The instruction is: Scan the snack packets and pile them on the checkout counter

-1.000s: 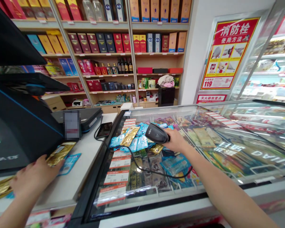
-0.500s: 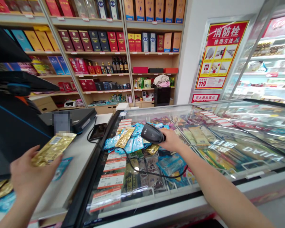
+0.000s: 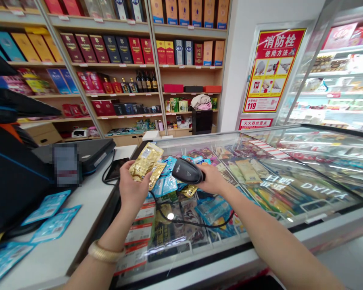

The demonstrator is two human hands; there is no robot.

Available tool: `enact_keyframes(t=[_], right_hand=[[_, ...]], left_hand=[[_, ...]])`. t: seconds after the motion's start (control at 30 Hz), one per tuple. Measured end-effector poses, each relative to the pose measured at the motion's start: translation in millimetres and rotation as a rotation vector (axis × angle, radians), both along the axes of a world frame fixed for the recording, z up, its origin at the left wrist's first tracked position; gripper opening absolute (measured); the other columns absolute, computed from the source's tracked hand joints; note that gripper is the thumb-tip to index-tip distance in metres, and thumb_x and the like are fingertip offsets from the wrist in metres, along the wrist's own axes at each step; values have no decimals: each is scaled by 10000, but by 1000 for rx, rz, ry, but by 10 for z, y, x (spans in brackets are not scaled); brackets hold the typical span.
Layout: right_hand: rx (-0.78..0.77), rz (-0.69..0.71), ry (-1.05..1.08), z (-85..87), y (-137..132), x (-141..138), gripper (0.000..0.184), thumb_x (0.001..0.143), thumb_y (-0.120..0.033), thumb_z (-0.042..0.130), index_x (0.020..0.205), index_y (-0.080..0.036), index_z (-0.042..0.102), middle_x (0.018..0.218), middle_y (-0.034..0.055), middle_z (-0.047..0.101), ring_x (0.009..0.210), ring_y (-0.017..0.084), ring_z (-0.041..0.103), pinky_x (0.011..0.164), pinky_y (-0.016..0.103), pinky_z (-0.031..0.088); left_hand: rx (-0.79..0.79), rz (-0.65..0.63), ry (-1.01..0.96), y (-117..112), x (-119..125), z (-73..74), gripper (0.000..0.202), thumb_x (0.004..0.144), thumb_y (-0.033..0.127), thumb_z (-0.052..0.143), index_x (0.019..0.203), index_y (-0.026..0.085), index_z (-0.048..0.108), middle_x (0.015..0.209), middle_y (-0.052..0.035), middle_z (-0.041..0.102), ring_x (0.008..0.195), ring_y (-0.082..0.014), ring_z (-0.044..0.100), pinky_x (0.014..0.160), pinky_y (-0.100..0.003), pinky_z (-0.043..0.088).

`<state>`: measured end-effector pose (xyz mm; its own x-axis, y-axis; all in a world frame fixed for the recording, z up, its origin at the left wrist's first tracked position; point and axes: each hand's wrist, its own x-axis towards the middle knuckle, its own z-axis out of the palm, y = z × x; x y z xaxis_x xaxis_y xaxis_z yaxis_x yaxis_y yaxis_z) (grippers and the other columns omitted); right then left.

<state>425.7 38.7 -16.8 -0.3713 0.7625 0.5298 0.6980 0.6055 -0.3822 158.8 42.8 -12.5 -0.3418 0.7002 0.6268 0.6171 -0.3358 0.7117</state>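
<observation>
My left hand (image 3: 132,188) is closed on a gold foil packet (image 3: 145,160), held up over the near left corner of the glass freezer lid (image 3: 260,177). Right beside it, my right hand (image 3: 212,180) grips a black barcode scanner (image 3: 187,170) whose head points left at the packet. The scanner's black cable (image 3: 181,220) loops down across the glass. A heap of blue and gold packets (image 3: 166,181) lies on the glass just behind the two hands.
A white counter (image 3: 78,225) at left carries blue packets (image 3: 53,215), a dark till screen (image 3: 12,181), a black device (image 3: 90,151) and a phone (image 3: 114,170). Shelves of boxed goods (image 3: 124,52) fill the back wall. A chilled display (image 3: 335,80) stands at right.
My left hand lifted a gold packet off the white counter and carried it right, up to the scanner. My right hand with the scanner stayed over the freezer lid.
</observation>
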Motion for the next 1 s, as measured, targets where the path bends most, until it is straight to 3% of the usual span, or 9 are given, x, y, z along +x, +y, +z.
enact_keyframes(t=[0.13,0.37,0.67,0.8,1.0], right_hand=[[-9,21,18,14,-9,-2,202,729,-293,679,913,-209,681,867,43,730,828,221,658,722,272,433],[-73,68,74,30,-59,-52,275,729,-281,704,996,-221,682,925,34,739,884,220,674,744,264,473],[-64,65,40,24,-60,-73,223,724,-288,697,936,-222,679,885,43,732,867,227,674,725,264,467],[-53,55,24,25,-69,-80,179,719,-309,692,867,-211,665,831,45,717,812,222,664,696,262,444],[-66,59,31,14,-68,-83,163,715,-315,704,827,-205,659,762,28,693,716,190,629,643,242,416]], left_hand=[[-82,-116,-148,-46,85,-80,546,724,347,650,1207,190,450,1100,-87,598,581,-123,609,490,-271,521],[-189,-95,-289,-11,92,-195,432,680,325,687,1026,201,461,953,-65,642,605,-162,658,542,-300,558],[-161,-32,-157,33,22,-316,416,652,457,688,927,215,491,813,-25,668,677,-208,682,611,-322,546],[-199,-44,-137,37,-5,-338,417,675,498,660,945,206,533,820,-47,699,685,-222,687,620,-328,534],[-215,12,80,-11,-3,-309,381,752,520,554,927,196,650,833,-78,725,763,-255,675,697,-349,503]])
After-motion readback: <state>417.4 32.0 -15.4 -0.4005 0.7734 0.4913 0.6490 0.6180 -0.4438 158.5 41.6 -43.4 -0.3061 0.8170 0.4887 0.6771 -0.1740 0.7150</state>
